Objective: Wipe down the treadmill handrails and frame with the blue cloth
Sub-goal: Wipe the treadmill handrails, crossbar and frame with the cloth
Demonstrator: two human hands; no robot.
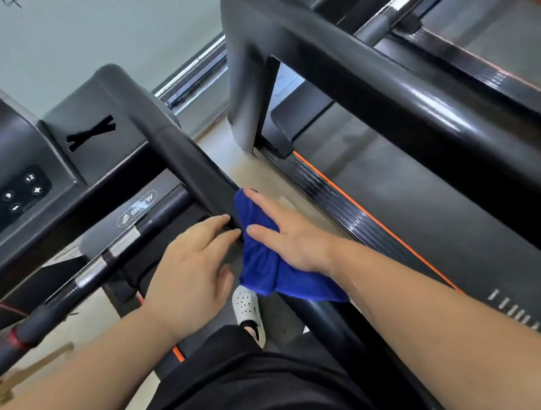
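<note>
A blue cloth (262, 263) is draped over the black right handrail (196, 171) of the treadmill I stand on. My right hand (287, 236) lies on top of the cloth and presses it around the rail. Just left of the cloth, my left hand (195, 270) hovers with fingers spread, fingertips touching the rail's inner side, holding nothing. The rail runs from the console (10, 186) at the left down past my hip at the lower right. A thinner bar with silver grip sensors (105, 255) crosses below the console.
A second treadmill (405, 95) stands close on the right, its black handrail and orange-edged deck beside mine, with a strip of beige floor (233, 165) between. A grey wall with lettering is at the upper left. My white shoe (248, 305) shows below the rail.
</note>
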